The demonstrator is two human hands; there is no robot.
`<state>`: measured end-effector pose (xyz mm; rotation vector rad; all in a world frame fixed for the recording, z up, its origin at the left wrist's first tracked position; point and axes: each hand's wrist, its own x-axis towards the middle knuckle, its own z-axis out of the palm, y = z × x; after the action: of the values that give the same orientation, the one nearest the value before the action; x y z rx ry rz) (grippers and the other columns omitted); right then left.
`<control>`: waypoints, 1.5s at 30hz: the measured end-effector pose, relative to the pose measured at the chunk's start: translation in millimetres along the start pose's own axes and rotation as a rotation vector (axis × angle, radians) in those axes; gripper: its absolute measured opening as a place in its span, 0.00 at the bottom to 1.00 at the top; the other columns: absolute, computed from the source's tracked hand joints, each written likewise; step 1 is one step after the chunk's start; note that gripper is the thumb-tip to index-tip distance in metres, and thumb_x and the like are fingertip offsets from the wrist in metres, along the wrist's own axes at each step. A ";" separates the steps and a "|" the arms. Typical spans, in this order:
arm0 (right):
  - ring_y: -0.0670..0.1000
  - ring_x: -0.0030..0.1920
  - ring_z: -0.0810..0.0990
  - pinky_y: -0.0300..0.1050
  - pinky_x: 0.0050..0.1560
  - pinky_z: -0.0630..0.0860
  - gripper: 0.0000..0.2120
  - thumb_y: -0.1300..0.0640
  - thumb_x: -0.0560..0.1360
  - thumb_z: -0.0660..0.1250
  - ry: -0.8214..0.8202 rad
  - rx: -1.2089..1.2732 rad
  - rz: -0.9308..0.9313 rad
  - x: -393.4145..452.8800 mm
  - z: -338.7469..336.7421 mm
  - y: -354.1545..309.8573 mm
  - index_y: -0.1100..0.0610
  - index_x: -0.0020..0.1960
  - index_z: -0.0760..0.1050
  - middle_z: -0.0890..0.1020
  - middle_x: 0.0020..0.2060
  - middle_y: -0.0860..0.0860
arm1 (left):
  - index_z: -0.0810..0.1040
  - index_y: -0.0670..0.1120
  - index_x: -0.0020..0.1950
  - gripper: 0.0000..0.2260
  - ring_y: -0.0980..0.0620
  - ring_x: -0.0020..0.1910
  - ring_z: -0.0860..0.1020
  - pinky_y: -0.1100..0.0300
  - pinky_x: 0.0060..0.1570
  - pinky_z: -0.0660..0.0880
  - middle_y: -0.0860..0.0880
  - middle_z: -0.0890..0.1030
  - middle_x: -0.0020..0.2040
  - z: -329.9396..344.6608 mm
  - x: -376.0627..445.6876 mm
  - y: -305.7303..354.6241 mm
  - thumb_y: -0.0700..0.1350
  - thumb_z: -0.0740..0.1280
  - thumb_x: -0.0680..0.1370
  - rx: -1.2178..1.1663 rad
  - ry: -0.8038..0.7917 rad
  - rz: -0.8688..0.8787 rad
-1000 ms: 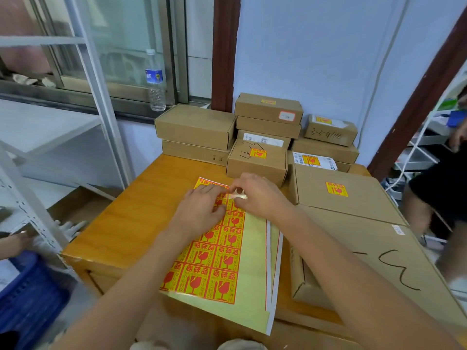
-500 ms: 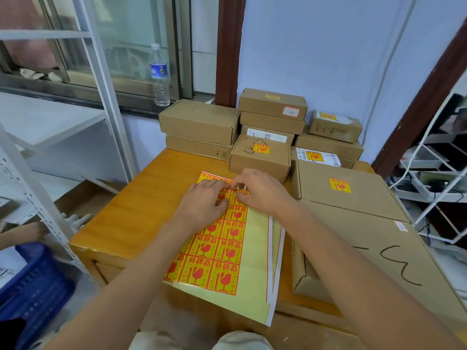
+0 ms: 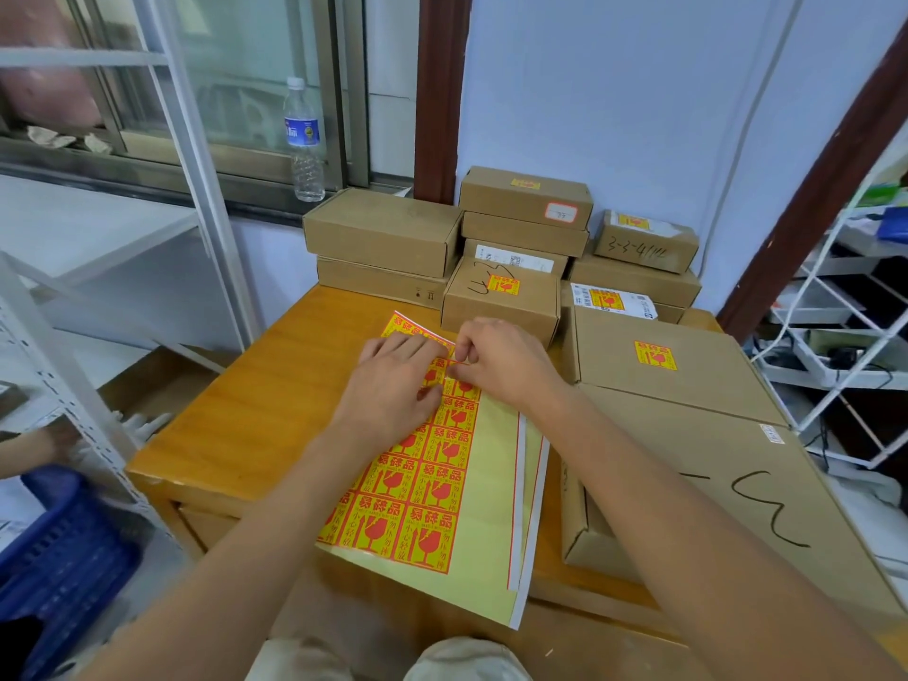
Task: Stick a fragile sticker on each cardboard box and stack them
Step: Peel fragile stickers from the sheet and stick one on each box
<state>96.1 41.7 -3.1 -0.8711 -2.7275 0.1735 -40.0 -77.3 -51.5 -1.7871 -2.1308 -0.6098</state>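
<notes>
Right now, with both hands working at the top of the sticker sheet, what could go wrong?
1. The right hand pinches at a sticker on the sticker sheet; peeled unevenly, it might tear or curl.
2. The left hand presses only the sheet's upper part, so the sheet may lift or slide on the table.

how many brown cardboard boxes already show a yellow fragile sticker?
5: top back box, small right-rear box, small box by hands, labelled box, large flat box. Others may be hidden.

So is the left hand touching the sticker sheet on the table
Touching. The head view shows the left hand lying flat on the sticker sheet, fingers straight, pressing it down with no gap visible.
</notes>
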 end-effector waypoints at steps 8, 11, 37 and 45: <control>0.46 0.45 0.77 0.49 0.45 0.77 0.11 0.48 0.75 0.76 -0.049 0.050 0.018 0.7 -1.2 -0.8 0.45 0.39 0.74 0.76 0.39 0.41 | 0.73 0.55 0.64 0.14 0.53 0.63 0.72 0.52 0.66 0.68 0.56 0.78 0.60 -3.7 -1.2 2.0 0.52 0.67 0.78 0.017 0.038 0.000; 0.46 0.46 0.77 0.46 0.44 0.72 0.09 0.50 0.76 0.75 -0.046 0.027 0.003 1.2 -1.3 -1.6 0.46 0.40 0.76 0.76 0.40 0.42 | 0.74 0.55 0.63 0.14 0.53 0.63 0.73 0.52 0.66 0.67 0.56 0.79 0.60 -3.3 -1.0 2.1 0.52 0.67 0.79 0.019 0.043 -0.003; 0.47 0.49 0.74 0.47 0.43 0.72 0.10 0.51 0.79 0.70 -0.057 -0.121 -0.104 0.2 0.5 3.3 0.46 0.60 0.78 0.76 0.47 0.43 | 0.75 0.52 0.70 0.17 0.52 0.65 0.74 0.51 0.63 0.75 0.52 0.81 0.63 1.4 -0.9 0.0 0.51 0.64 0.81 -0.052 -0.069 -0.033; 0.48 0.55 0.76 0.48 0.46 0.75 0.11 0.47 0.80 0.70 -0.100 -0.127 -0.109 0.1 1.6 7.6 0.44 0.62 0.80 0.78 0.52 0.45 | 0.75 0.52 0.71 0.18 0.51 0.65 0.75 0.50 0.62 0.75 0.52 0.81 0.64 3.7 -0.1 -1.3 0.52 0.63 0.81 -0.060 -0.082 -0.040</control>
<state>99.7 47.8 -6.1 -0.7627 -2.8971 0.0221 -41.1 -75.7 -54.9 -1.8352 -2.2291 -0.6266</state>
